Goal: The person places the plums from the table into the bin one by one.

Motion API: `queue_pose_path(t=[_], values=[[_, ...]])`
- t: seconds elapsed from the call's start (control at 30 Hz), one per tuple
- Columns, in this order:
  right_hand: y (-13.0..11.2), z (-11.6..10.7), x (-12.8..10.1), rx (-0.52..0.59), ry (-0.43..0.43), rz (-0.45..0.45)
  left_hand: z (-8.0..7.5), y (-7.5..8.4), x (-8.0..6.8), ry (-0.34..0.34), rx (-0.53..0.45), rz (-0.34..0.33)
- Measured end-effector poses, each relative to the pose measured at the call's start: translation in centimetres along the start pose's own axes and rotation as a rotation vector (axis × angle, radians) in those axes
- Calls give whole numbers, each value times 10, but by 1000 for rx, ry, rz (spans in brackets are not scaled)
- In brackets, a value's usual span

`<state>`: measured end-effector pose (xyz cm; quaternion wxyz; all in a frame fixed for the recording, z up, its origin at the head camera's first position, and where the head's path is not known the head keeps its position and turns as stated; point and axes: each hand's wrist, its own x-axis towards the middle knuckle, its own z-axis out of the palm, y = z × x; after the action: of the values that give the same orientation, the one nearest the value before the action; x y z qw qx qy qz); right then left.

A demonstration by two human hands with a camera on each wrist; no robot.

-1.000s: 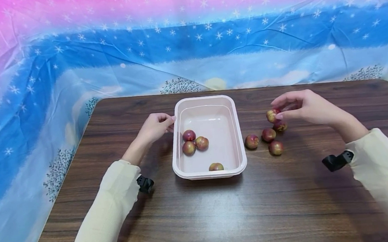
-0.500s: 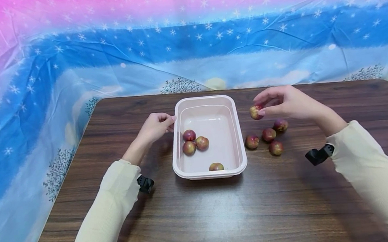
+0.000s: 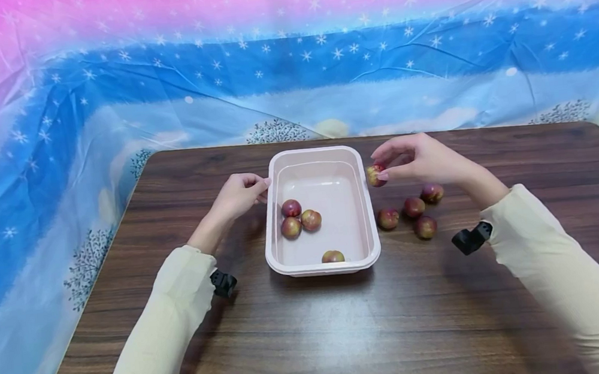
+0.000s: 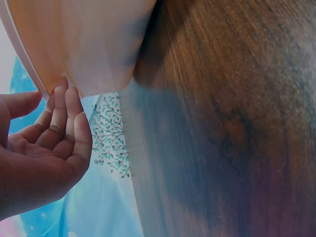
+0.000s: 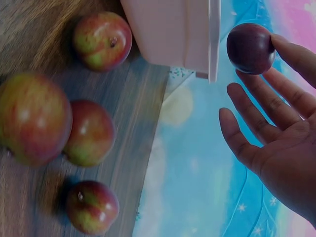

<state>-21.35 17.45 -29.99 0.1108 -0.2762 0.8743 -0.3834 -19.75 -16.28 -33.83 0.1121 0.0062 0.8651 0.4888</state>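
Note:
A pale pink plastic tray [image 3: 324, 267] stands on the table with several red-and-yellow plums inside: three grouped at its left, among them a plum [image 3: 310, 220], and a single plum [image 3: 333, 256] by the front wall. My left hand [image 3: 239, 196] pinches the tray's left rim, thumb at the edge and fingertips against the outer wall in the left wrist view. Between thumb and fingertips, my right hand [image 3: 418, 157] holds a plum [image 5: 251, 48] raised just outside the tray's right rim. The right wrist view shows it above rim height.
Several loose plums lie on the table right of the tray, the closest plum [image 3: 388, 219] beside its wall and another plum [image 3: 425, 227] nearer the front. The dark wood table [image 3: 314, 342] ends at the back against a snowflake-patterned cloth [image 3: 287, 61].
The right hand has carried its plum leftward from above the loose plums to beside the tray's rim. The left hand has stayed at the left rim.

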Motion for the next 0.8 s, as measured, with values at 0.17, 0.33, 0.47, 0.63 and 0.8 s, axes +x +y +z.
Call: queue_pose_path(t=[0.17,0.33,0.47,0.63,0.8], values=[[-4,5,4,28,11,-15,0,0,0,3,-3,3],[-5,12,8,75,12,-57,0,0,0,3,-10,-2],[-6,17,11,82,-3,-80,0,0,1,3,-15,-1],[-7,23,13,80,-20,-82,1,0,1,4,-16,0],[-9,27,14,81,-25,-63,1,0,0,3,-14,-4]])
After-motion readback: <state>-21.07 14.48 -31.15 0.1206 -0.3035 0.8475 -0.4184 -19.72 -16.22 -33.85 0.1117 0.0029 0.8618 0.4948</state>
